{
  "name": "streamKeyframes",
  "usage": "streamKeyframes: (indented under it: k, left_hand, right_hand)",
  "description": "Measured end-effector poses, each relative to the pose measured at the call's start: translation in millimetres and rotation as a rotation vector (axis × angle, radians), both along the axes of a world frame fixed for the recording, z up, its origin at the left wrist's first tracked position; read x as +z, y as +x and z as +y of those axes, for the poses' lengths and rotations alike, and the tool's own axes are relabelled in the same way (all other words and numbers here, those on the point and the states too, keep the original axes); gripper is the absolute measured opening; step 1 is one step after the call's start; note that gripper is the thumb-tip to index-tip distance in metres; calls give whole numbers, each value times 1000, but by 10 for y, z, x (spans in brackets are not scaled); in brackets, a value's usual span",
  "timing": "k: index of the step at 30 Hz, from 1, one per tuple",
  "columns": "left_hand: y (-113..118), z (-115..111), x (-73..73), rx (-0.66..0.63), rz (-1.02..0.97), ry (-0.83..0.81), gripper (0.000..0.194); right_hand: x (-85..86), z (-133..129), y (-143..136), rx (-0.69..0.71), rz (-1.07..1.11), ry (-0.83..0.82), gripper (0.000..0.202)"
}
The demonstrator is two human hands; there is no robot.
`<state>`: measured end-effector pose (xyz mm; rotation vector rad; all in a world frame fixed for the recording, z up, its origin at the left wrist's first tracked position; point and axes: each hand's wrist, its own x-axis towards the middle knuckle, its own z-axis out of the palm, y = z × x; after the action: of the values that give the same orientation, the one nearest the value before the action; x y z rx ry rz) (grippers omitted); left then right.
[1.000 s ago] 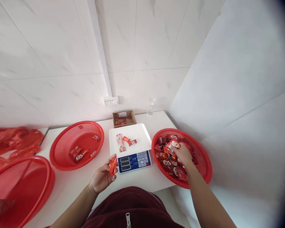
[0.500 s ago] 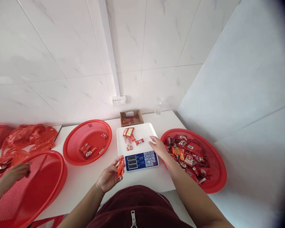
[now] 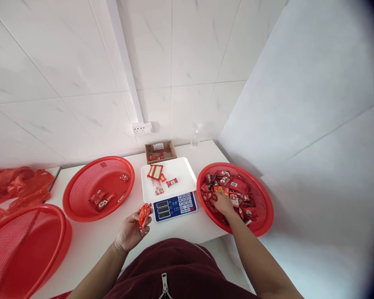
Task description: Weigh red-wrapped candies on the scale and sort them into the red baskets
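My left hand (image 3: pixel 132 228) is closed around a red wrapped snack packet (image 3: pixel 144 216), just in front of the scale's left corner. Over on the right, my right hand (image 3: pixel 222 203) reaches into a red plastic basket (image 3: pixel 266 216) heaped with red-wrapped snacks (image 3: pixel 237 187). Its fingertips sink among the packets, so whether they grip one is hidden. Between my hands stands a digital scale (image 3: pixel 176 206) with a white pan (image 3: pixel 182 170). On the pan lie a red and cream packet (image 3: pixel 155 171), a pink patterned packet (image 3: pixel 157 187) and a small red packet (image 3: pixel 172 182).
A second red basket (image 3: pixel 77 182) left of the scale holds a few packets. Another red basket (image 3: pixel 60 232) stands nearer at far left, with red plastic bags (image 3: pixel 21 187) behind. Against the wall are a cardboard box (image 3: pixel 160 151) and a clear bottle (image 3: pixel 195 139).
My right hand has moved from above the scale pan into the right basket. My left hand still holds its packet. The view has turned right, and another person's hand at far left has left it.
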<state>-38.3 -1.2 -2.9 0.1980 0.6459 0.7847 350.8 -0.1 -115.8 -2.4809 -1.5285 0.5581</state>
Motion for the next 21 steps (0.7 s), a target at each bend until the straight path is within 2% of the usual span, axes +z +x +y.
streamKeyframes:
  k: [3,8,16,19,21]
  left_hand:
    - [17,-2,25,-11,-15,-9,26]
    - [17,-52,47,-35,-34,-2,18]
    - [49,-89,149,-67,-9,-10,7]
    - [75,-89,188,-91,26,-14,12]
    - [94,-90,197,-104,38,-17,14]
  right_hand:
    - [-9,76,-24,-16,112,0,37]
    - [-22,96,78,-33,210,26,23]
    - [87,71,358,-59,404,123,41]
    - [151,73,409,-144,517,182,39]
    - [180,69,424,-196,506,214,37]
